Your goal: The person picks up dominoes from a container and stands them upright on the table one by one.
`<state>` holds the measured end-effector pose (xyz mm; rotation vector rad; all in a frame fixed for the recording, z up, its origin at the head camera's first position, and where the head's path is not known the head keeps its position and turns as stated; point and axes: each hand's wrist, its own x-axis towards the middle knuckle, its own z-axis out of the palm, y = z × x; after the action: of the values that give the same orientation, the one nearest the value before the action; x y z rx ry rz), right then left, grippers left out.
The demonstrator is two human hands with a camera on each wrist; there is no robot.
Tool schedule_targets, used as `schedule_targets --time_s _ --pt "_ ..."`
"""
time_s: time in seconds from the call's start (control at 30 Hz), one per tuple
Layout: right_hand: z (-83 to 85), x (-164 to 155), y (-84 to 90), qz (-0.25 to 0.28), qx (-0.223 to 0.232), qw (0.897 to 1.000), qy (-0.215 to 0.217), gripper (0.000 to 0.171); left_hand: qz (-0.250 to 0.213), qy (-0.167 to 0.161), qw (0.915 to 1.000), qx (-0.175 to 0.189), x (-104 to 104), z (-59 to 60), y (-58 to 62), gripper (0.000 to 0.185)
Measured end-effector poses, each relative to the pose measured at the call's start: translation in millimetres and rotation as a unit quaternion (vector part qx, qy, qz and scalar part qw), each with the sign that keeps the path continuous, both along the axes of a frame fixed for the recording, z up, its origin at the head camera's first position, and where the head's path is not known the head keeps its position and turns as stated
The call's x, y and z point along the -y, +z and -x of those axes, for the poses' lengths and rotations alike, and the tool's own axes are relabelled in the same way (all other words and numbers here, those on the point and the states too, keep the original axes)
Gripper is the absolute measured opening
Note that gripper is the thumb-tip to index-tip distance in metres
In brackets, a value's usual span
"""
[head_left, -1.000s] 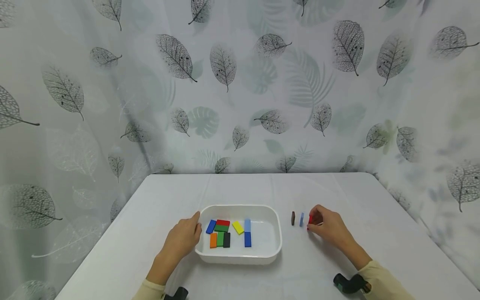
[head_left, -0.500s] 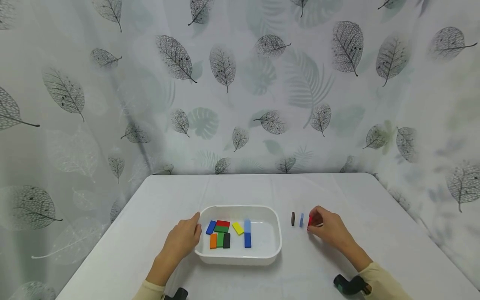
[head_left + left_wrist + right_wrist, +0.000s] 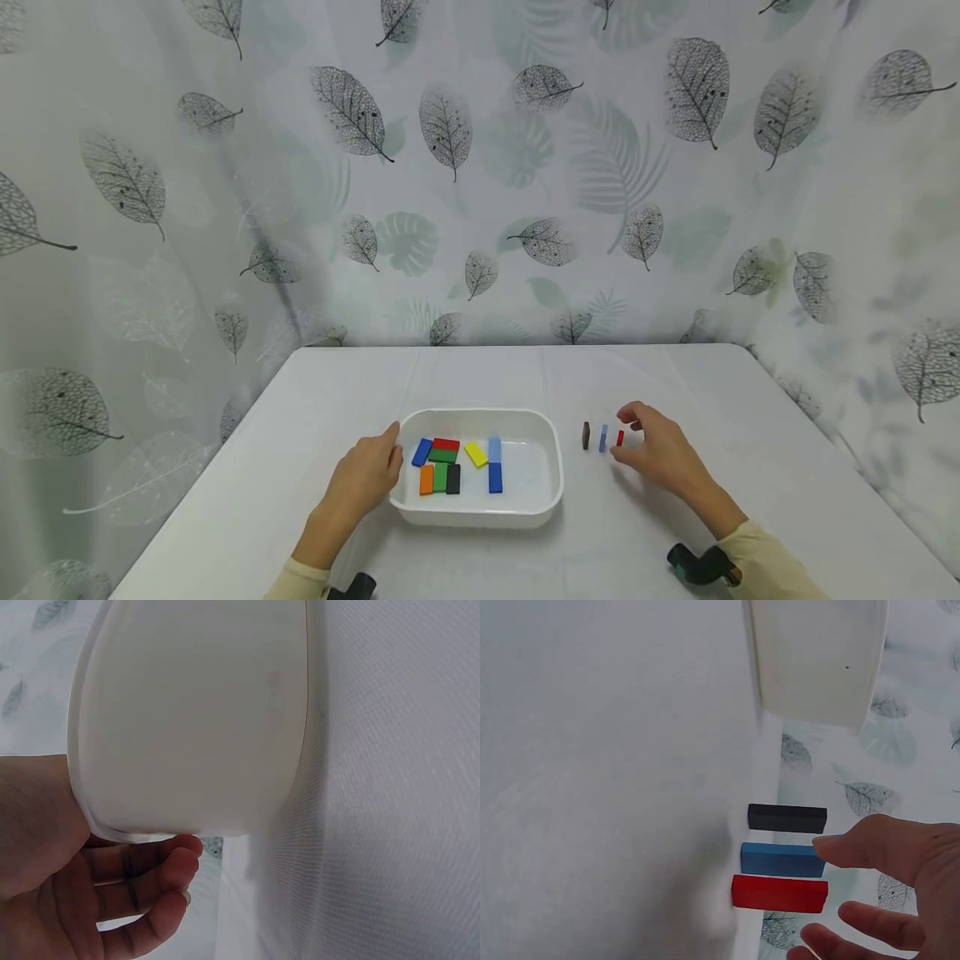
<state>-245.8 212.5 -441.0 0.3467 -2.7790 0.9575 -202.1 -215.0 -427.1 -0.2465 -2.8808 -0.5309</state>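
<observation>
Three domino blocks stand upright in a row on the table right of the white tray (image 3: 525, 517): a dark one (image 3: 586, 436), a light blue one (image 3: 603, 438) and a red one (image 3: 620, 438). My right hand (image 3: 660, 450) is beside the red block, thumb and fingers spread apart and holding nothing; the right wrist view shows the red block (image 3: 780, 893) free of the fingers. At the tray's left end, my left hand (image 3: 365, 475) holds the rim. In the left wrist view its fingers (image 3: 161, 881) curl by the tray's corner (image 3: 187, 750).
Inside the tray lie several coloured blocks, among them an orange one (image 3: 427, 480), a yellow one (image 3: 476, 454) and a dark blue one (image 3: 496, 478). A white cloth covers the table (image 3: 480, 379). A leaf-print curtain (image 3: 480, 208) hangs behind it.
My right thumb and fingers have parted and let go of the red block, which now stands by itself. The left hand and the tray have stayed in place.
</observation>
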Motion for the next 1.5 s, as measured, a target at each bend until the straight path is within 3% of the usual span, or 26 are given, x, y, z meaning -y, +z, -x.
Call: schedule_targets --time_s 0.5,0.87,1.5 --pt "-10.4 18.1 30.3 -0.013 -0.076 0.997 0.014 0.054 -0.003 0.006 1.0 -0.001 -0.6 -0.2 0.0 0.043" --pt "-16.4 33.7 47.0 -0.006 -0.1 0.995 0.023 0.051 0.002 0.004 1.0 -0.001 -0.1 0.3 1.5 0.043" --pt "-15.6 70.1 52.5 0.051 -0.134 0.987 0.079 0.041 0.005 -0.001 1.0 -0.006 0.9 0.8 0.8 0.042"
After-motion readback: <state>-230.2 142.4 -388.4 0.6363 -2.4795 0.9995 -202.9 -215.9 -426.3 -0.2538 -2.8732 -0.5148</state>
